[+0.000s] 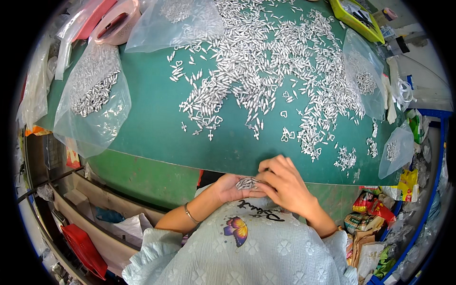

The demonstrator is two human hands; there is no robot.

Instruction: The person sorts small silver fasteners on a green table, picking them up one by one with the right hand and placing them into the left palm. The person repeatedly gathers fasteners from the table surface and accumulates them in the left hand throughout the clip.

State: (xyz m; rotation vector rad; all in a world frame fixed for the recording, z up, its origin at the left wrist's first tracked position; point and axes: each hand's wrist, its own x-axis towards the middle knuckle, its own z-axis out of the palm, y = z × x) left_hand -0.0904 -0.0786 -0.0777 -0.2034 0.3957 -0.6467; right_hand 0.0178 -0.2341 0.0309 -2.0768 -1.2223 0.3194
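Note:
My left hand (228,189) is cupped palm up just off the table's near edge, and a small heap of silver metal pendants (245,183) lies in it. Over that palm comes my right hand (290,191), its fingers bent and its fingertips close to the heap. Whatever the right fingertips pinch is hidden behind the hand. Beyond both hands, a wide spread of silver bullet-shaped pendants (256,66) covers the green table (152,114). Small crosses and a heart-shaped outline (283,114) lie among them.
Clear bags with metal parts lie at left (116,102), top (142,33), and right (396,151). A pink basin (102,40) and a yellow-green tray (342,14) sit at the far corners. A small pile (345,158) lies near right. Below left is an open drawer (95,204).

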